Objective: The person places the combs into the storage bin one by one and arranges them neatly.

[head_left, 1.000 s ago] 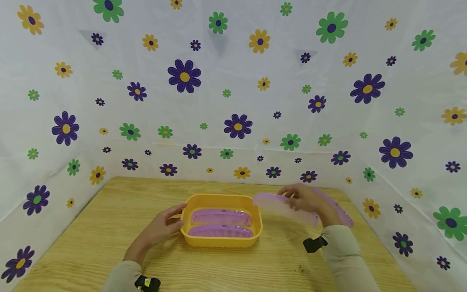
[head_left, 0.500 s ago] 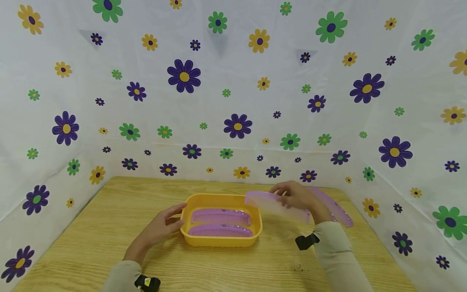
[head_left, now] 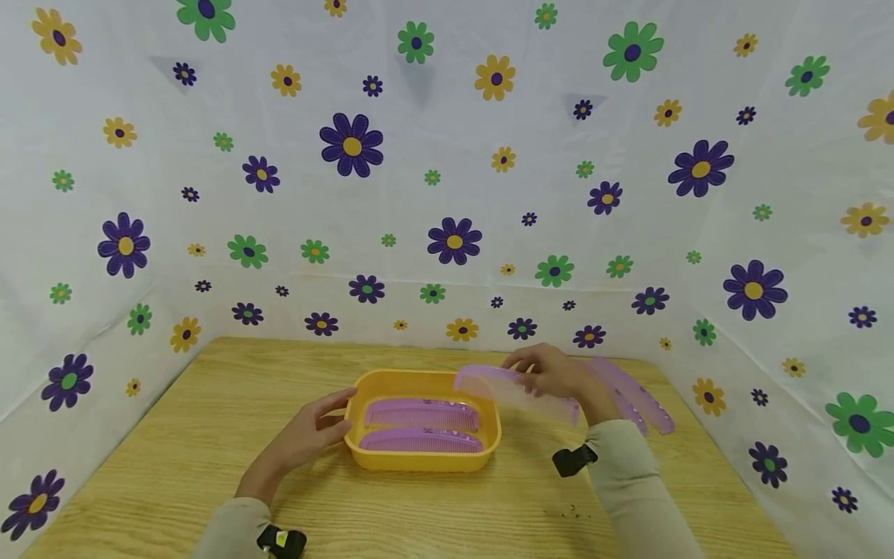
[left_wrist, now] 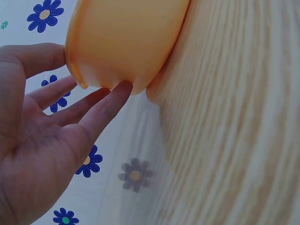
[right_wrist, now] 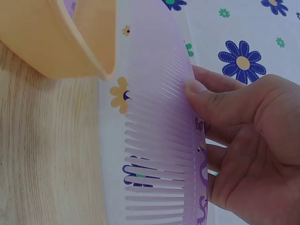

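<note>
A translucent purple comb (head_left: 482, 380) is pinched along its spine between the thumb and fingers of my right hand (head_left: 555, 373). Its far end overlaps the right end of a yellow plastic basin (head_left: 419, 463) in the head view, teeth facing down. In the right wrist view the comb (right_wrist: 161, 98) shows wide and fine teeth and printed figures near the spine, beside the basin's rim. Two more purple combs, a rear one (head_left: 398, 407) and a front one (head_left: 398, 439), lie side by side inside the basin. My left hand (head_left: 307, 435) touches the basin's left end with extended, spread fingers.
Two purple combs, an outer one (head_left: 653, 404) and an inner one partly behind my right wrist, lie on the wooden table (head_left: 391, 512) at the right. Small dark specks (head_left: 573, 511) mark the front right. A flower-print sheet (head_left: 447, 194) encloses the back and sides.
My right hand has moved left with the comb, bringing its end over the basin's right end. A second comb on the right has come into sight behind the wrist. My left hand stays put.
</note>
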`<state>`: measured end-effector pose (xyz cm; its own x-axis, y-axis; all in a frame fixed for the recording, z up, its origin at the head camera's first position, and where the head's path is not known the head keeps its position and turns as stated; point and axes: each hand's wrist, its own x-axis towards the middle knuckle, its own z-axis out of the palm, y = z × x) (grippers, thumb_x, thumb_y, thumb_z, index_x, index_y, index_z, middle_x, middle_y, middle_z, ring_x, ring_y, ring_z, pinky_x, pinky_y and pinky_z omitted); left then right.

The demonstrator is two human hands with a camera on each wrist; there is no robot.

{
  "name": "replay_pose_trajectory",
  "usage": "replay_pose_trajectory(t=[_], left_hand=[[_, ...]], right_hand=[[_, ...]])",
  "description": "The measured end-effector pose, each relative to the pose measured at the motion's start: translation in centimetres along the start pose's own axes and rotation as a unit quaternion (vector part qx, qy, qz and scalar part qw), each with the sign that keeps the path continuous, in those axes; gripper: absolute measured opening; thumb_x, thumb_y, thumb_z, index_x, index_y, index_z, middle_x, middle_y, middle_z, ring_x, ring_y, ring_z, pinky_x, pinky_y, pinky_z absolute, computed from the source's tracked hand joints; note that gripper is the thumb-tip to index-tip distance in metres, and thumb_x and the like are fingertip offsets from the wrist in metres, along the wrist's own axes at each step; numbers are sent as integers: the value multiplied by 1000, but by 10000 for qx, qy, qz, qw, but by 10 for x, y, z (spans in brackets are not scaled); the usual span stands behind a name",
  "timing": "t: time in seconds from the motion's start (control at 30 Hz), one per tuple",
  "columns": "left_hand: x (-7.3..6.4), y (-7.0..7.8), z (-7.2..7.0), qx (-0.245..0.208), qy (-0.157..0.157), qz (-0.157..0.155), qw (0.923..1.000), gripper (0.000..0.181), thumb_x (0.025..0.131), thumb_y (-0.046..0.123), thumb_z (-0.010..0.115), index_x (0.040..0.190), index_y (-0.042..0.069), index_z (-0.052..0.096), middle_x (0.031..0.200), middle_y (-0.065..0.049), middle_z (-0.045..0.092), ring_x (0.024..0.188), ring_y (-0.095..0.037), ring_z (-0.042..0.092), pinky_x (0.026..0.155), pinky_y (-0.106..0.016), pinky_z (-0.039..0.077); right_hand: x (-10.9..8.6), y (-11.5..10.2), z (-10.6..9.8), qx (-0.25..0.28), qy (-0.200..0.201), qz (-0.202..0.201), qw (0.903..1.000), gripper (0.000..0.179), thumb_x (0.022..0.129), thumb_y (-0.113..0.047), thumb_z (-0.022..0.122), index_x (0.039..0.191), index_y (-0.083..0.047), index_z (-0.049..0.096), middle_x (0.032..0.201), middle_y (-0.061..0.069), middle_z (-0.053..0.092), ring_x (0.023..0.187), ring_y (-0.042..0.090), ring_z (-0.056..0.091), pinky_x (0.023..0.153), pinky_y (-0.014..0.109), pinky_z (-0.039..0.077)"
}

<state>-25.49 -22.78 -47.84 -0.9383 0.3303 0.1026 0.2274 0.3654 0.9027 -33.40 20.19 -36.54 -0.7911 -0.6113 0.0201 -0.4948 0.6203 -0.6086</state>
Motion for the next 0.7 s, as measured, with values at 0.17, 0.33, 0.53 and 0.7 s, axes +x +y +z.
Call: replay_pose_trajectory(t=[0.17, 0.33, 0.53, 0.7], left_hand=[[-2, 0, 1, -67, 19, -38, 10000, 61, 105, 14, 60, 158, 0, 35, 160, -31, 37, 137, -51, 51, 101, -34, 60], [-2, -1, 1, -94, 27, -55, 9999, 61, 104, 14, 60, 158, 0, 35, 160, -31, 37, 137, -50, 52, 101, -34, 59], [-2, -1, 0, -101, 7, -55, 9999, 62, 104, 16, 61, 159, 1, 35, 161, -31, 37, 137, -50, 52, 102, -33, 59], [-1, -2, 0, -159, -28, -21, 9999, 62, 104, 15, 60, 159, 0, 35, 160, -31, 37, 137, -50, 53, 101, -32, 60]], right_hand=[[4, -5, 5, 28, -36, 71, 10000, 26, 100, 1, 61, 124, -1, 70, 105, 20, 74, 73, 15, 63, 67, 29, 62], [11, -10, 10, 56, -45, 23, 10000, 26, 100, -1, 61, 124, -3, 70, 103, 18, 74, 71, 14, 62, 66, 26, 60], [19, -15, 18, 184, -174, -145, 9996, 26, 100, 1, 60, 123, -2, 70, 105, 19, 74, 72, 16, 64, 66, 27, 61], [23, -20, 22, 250, -252, -189, 9992, 27, 100, 3, 58, 124, -2, 70, 109, 21, 74, 75, 21, 66, 68, 30, 62]])
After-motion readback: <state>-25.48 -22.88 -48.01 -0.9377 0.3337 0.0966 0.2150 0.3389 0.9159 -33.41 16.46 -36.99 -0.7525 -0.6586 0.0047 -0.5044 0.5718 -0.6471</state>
